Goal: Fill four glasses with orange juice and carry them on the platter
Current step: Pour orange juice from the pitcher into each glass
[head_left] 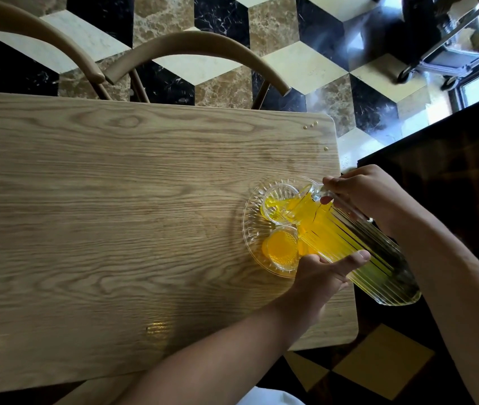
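Your right hand [361,197] is curled round the handle at the top of the ribbed glass pitcher [349,244], holding it tipped well over toward the left, while your left hand [324,271] lies flat-fingered against the near side of the pitcher's body, thumb stretched along the glass, steadying rather than clutching. Juice is running from the spout into the far glass [279,204], which stands on the cut-glass platter [250,226] near the right edge of the wooden table [101,200]; that glass looks only partly filled. The near glass [282,249] on the same platter already holds orange juice close to its rim. Something orange shows just right of it, under the pitcher, perhaps another filled glass, but the pitcher hides it and you cannot count four from here. So you seem to be in the middle of the pouring step, with carrying not yet begun. Next, ease the pitcher back upright as the level nears the rim, keep the spout over the glass so no drip lands on the platter, then shift to any glass left unfilled. A few droplets [311,125] already sit on the table's far right corner, and two chairs [191,48] stand beyond the far edge.
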The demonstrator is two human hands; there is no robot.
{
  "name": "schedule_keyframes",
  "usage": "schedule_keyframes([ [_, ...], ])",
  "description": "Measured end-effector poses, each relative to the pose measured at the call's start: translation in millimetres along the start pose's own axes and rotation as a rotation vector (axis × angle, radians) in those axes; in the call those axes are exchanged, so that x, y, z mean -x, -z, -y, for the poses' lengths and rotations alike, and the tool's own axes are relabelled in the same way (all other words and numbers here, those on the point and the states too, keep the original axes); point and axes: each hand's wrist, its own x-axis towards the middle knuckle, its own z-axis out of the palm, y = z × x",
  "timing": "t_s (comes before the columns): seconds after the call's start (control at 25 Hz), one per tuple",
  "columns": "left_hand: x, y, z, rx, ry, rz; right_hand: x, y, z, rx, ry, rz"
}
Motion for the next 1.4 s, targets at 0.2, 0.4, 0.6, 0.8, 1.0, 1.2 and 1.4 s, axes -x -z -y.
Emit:
schedule_keyframes([
  [0.2,0.7,-3.3,1.7,0.024,0.011,0.007,0.3,1.2,0.9,0.006,-0.024,0.016],
  [0.4,-2.9,-5.5,7.5,0.053,0.027,0.010,-1.6,0.1,-1.1,0.036,-0.036,0.022],
  [0.6,-2.2,-7.2,7.7,0.061,0.048,0.033,-3.1,-0.5,0.8,0.051,-0.049,0.020],
  [0.8,0.6,-9.2,4.2,0.073,0.060,0.039,-4.1,-0.4,1.6,0.051,-0.050,0.013],
  [1.0,4.3,-11.0,0.3,0.077,0.079,0.027,-5.3,-0.8,4.6,0.072,-0.053,0.005],
  [1.2,8.5,-15.1,-5.6,0.120,0.091,0.045,-5.7,-2.6,14.0,0.156,-0.048,0.006],
  [1.4,8.3,-17.7,-10.8,0.177,0.095,0.008,-10.0,-5.1,21.9,0.206,-0.036,0.022],
])
